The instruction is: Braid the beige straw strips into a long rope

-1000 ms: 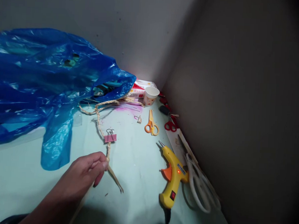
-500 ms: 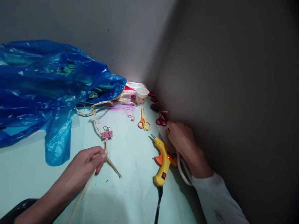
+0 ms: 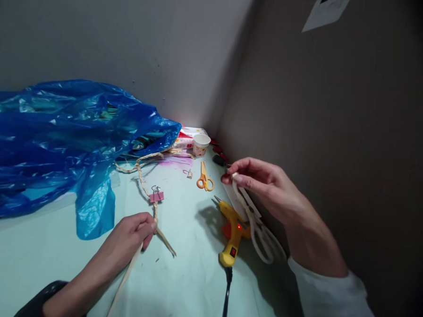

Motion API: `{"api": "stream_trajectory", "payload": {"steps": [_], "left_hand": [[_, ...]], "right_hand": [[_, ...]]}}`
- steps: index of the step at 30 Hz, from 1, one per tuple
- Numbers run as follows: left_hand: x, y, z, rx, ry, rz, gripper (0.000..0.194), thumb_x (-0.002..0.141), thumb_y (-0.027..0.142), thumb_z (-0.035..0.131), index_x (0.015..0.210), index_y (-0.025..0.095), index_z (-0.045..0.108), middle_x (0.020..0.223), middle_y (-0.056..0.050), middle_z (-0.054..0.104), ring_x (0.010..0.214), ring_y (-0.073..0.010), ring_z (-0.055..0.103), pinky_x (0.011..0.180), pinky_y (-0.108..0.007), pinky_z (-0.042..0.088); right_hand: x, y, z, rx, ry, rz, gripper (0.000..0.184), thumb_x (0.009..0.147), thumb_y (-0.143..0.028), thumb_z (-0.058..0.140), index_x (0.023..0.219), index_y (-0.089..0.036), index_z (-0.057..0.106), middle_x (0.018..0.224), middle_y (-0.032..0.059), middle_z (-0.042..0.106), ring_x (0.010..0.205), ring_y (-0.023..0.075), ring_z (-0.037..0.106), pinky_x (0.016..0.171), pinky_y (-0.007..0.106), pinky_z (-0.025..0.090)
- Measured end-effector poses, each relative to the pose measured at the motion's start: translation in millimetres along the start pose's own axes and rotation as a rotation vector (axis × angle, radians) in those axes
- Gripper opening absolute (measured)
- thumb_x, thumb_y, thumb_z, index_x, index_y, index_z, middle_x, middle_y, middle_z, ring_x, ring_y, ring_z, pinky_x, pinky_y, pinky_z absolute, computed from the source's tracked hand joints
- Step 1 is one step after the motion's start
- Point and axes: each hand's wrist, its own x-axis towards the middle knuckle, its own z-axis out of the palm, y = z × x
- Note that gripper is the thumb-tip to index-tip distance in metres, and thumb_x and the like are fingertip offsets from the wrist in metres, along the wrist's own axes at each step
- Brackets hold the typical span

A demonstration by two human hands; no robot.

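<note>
My left hand (image 3: 133, 232) is closed in a pinch on a braided straw-coloured cord (image 3: 156, 211) just below a pink binder clip (image 3: 156, 197) clamped on it. A short loose end (image 3: 166, 243) sticks out right of my fingers, and a long pale strand (image 3: 121, 286) runs from the hand to the bottom edge. My right hand (image 3: 263, 182), raised over the right side of the table, pinches the end of a pale strip (image 3: 235, 186). Below that hand lie white-handled scissors (image 3: 269, 246), partly overlapped by the strip; where the strip ends there is unclear.
A yellow glue gun (image 3: 231, 235) with a lit red light and black cable lies between my hands. Orange scissors (image 3: 205, 179), a small clip (image 3: 189, 174) and a paper cup (image 3: 201, 146) sit farther back. A blue plastic bag (image 3: 56, 141) covers the left; a wall (image 3: 322, 136) borders the right.
My right hand came in from the right, reached down by the wall and now holds up a pale strip. My left hand keeps its pinch on the braid. The view has shifted slightly.
</note>
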Motion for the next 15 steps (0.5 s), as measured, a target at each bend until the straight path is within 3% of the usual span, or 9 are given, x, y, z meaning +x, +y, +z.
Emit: {"api": "stream_trajectory", "payload": {"steps": [4,9,12,15], "left_hand": [[-1.8,3.0,-0.4,-0.020,0.011,0.033,0.039,0.082,0.045,0.046,0.051,0.021,0.042,0.051,0.004,0.040,0.054,-0.0139,0.035,0.056,-0.027,0.025],[-1.1,5.3,0.8,-0.104,0.014,0.061,0.032,0.081,0.041,0.048,0.056,0.020,0.048,0.051,0.003,0.047,0.053,-0.0143,0.040,0.056,-0.027,0.027],[-1.3,2.8,1.5,-0.136,0.006,0.065,0.030,0.082,0.040,0.048,0.061,0.019,0.052,0.054,0.004,0.049,0.055,-0.0143,0.042,0.056,-0.027,0.028],[-4.4,2.5,1.3,-0.149,0.021,0.055,0.028,0.082,0.034,0.050,0.058,0.019,0.049,0.054,0.004,0.050,0.056,-0.0130,0.039,0.057,-0.027,0.027]], "right_hand": [[-8.1,-17.0,30.7,0.369,-0.284,0.076,0.011,0.085,-0.021,0.063,0.095,-0.018,0.060,0.084,0.0012,0.059,0.078,0.0135,0.065,0.066,0.021,0.047],[-5.0,-3.2,72.5,0.571,-0.513,0.105,0.018,0.087,-0.019,0.060,0.105,-0.017,0.058,0.090,0.0027,0.058,0.074,0.0103,0.059,0.065,0.021,0.047],[-1.5,14.2,91.6,0.597,-0.538,0.193,0.021,0.087,-0.021,0.061,0.107,-0.017,0.057,0.089,0.0033,0.059,0.072,0.0096,0.056,0.063,0.020,0.044],[0.3,31.2,103.4,0.509,-0.435,0.282,0.022,0.084,-0.028,0.064,0.101,-0.015,0.059,0.082,0.0028,0.062,0.063,0.0078,0.051,0.057,0.019,0.039]]}}
